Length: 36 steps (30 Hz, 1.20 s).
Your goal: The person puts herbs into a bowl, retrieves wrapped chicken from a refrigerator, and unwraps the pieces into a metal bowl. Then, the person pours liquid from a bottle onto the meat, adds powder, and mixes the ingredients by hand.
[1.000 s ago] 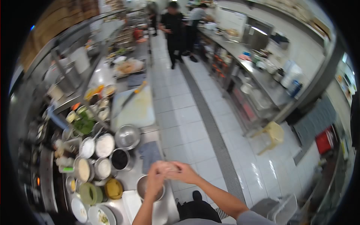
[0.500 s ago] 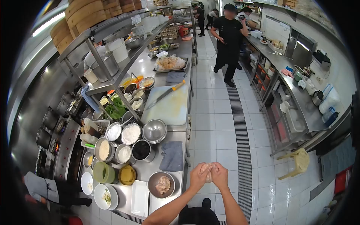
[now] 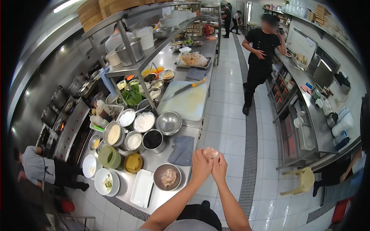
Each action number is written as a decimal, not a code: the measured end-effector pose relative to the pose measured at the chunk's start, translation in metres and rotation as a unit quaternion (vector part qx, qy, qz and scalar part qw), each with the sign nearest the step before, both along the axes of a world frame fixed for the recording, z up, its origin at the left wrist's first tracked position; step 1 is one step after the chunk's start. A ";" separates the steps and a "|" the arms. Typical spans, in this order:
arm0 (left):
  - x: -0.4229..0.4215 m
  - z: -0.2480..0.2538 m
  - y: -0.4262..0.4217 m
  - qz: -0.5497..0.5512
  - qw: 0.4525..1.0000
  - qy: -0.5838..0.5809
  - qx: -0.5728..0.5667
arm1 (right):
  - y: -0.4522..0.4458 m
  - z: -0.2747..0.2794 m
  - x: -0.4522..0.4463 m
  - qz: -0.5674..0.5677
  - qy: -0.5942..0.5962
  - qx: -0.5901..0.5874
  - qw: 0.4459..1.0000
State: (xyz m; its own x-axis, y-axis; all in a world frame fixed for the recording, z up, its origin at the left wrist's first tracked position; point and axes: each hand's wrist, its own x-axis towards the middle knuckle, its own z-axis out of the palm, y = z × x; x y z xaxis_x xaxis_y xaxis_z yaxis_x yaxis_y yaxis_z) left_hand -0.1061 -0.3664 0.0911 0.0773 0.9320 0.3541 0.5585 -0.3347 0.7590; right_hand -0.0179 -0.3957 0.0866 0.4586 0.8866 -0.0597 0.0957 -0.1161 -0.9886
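Observation:
Both my hands are closed together around a lump of pale pink raw meat (image 3: 210,153), held out past the table's front edge above the floor. My left hand (image 3: 201,166) wraps it from the left, and my right hand (image 3: 219,166) presses from the right; the palms are hidden. Just left of my forearms stands a metal bowl (image 3: 157,184) with more of the raw meat (image 3: 169,178) in it. A folded grey-blue cloth (image 3: 181,150) lies on the counter near my left hand. Beside the bowl is a white rectangular dish (image 3: 142,188).
A knife (image 3: 185,89) rests on the white cutting board (image 3: 189,106). Tubs of powder, sauce and greens crowd the counter, near an upturned-looking metal bowl (image 3: 169,123). A person in black (image 3: 259,54) walks the aisle. A yellow stool (image 3: 298,181) stands at right.
My hands have moved slightly up and left with the meat, which now shows above the fingers. The camera view has shifted. The person in black has come closer; another person appears at right.

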 end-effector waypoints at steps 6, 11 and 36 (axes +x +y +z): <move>-0.034 0.021 0.020 0.004 0.984 -0.082 -0.156 | 0.029 -0.007 -0.042 -0.023 -0.063 0.070 0.995; -0.087 0.023 0.022 -0.013 0.983 -0.046 -0.179 | 0.058 -0.013 -0.077 -0.028 -0.116 0.053 0.991; -0.187 -0.045 -0.018 0.141 0.944 -0.234 -0.186 | 0.000 -0.037 -0.193 0.118 0.020 0.066 0.991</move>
State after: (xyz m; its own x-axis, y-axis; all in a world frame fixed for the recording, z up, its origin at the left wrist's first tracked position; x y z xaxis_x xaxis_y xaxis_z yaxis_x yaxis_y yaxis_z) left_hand -0.2927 -0.3844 0.0460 -0.2757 0.9589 -0.0673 0.1591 0.1146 0.9806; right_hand -0.2110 -0.3957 0.0496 0.2377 0.9700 0.0506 0.0661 0.0358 -0.9972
